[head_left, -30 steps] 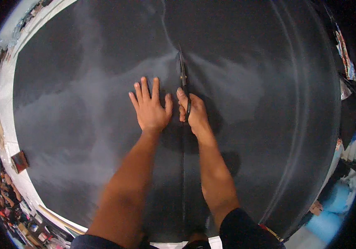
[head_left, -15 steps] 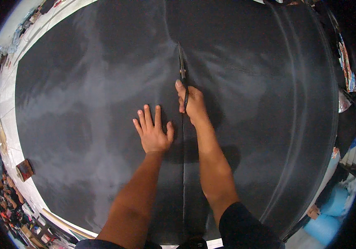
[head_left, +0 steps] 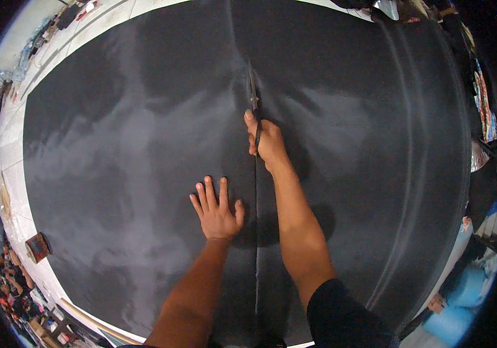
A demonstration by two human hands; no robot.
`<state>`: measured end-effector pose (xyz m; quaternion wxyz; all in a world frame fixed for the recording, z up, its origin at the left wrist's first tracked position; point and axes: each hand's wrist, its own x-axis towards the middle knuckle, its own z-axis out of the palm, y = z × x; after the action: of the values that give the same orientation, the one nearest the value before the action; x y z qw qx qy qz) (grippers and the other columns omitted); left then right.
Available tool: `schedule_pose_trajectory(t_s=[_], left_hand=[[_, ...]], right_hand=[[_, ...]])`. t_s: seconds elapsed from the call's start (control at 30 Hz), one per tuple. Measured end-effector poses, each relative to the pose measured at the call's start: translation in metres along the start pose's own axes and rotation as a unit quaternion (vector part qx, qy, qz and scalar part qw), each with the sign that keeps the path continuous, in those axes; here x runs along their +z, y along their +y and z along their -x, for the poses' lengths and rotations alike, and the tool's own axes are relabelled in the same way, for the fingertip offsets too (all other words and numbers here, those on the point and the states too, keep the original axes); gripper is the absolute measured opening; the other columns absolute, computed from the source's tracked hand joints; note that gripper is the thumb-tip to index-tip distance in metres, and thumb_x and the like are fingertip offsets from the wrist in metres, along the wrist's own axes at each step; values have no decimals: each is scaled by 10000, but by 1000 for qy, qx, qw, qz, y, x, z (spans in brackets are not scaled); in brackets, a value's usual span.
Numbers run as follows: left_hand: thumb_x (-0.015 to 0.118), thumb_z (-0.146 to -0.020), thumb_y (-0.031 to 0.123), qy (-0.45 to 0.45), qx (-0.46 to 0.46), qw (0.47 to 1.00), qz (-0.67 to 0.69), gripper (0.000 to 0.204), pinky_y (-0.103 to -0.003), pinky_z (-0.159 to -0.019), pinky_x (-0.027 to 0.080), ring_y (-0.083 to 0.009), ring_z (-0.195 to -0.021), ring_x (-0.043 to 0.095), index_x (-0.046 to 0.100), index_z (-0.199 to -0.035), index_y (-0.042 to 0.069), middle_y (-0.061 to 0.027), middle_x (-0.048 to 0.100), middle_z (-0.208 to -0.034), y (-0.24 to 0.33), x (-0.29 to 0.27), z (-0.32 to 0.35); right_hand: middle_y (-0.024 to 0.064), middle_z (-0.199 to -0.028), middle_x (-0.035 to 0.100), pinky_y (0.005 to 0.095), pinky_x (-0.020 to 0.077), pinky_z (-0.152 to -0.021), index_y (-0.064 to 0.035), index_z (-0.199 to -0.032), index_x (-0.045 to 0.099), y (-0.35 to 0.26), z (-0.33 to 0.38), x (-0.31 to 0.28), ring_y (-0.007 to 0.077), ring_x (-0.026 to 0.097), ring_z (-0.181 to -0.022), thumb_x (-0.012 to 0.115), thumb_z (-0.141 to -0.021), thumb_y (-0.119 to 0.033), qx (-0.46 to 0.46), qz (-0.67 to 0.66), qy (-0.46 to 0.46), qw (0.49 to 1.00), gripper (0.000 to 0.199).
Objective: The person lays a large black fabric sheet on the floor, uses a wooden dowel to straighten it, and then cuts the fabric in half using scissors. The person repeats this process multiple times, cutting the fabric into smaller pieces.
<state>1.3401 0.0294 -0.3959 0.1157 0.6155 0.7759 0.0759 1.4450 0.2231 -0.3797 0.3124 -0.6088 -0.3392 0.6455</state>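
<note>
A large dark grey to black sheet of material (head_left: 144, 156) lies spread flat below me. A cut line runs up its middle to a pair of scissors (head_left: 253, 95). My right hand (head_left: 270, 139) is closed round the scissors' handles, thumb on top, with the blades pointing away from me along a crease in the sheet. Part of the lower blade seems hidden under the material, which puckers on both sides of the tips. Left of the cut, my left hand (head_left: 218, 211) lies flat on the sheet, fingers spread, holding nothing.
White floor (head_left: 13, 162) borders the sheet at the left, with a small brown box (head_left: 38, 247) at the sheet's edge. Mixed clutter (head_left: 22, 290) lines the far left. Blue rolls (head_left: 457, 316) lie at the lower right, and a thin wooden strip (head_left: 100, 322) at the lower left.
My view has shifted forward. Against the sheet, my right hand and the scissors have advanced along the middle, lengthening the cut. In the picture, my left hand sits lower, still flat.
</note>
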Motion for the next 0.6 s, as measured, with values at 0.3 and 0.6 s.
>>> schedule_pose_trajectory(t_s=[0.3, 0.6], left_hand=[[560, -864, 364, -7, 5, 1000, 15, 661, -636, -1138, 93, -452, -1437, 170, 392, -1456, 120, -223, 243, -1548, 1, 3, 0], [552, -847, 409, 11, 12, 1000, 1, 645, -627, -1139, 125, -450, -1415, 230, 455, -1421, 131, -222, 309, -1515, -2, 4, 2]], right_hand=[[-13, -544, 455, 274, 359, -433, -85, -709, 538, -40, -61, 0, 106, 445, -438, 682, -823, -597, -32, 6, 5, 999, 543], [5, -552, 475, 291, 362, -434, -57, -732, 555, -75, -118, 8, 129, 462, -447, 705, -819, -561, -59, 8, 3, 998, 533]])
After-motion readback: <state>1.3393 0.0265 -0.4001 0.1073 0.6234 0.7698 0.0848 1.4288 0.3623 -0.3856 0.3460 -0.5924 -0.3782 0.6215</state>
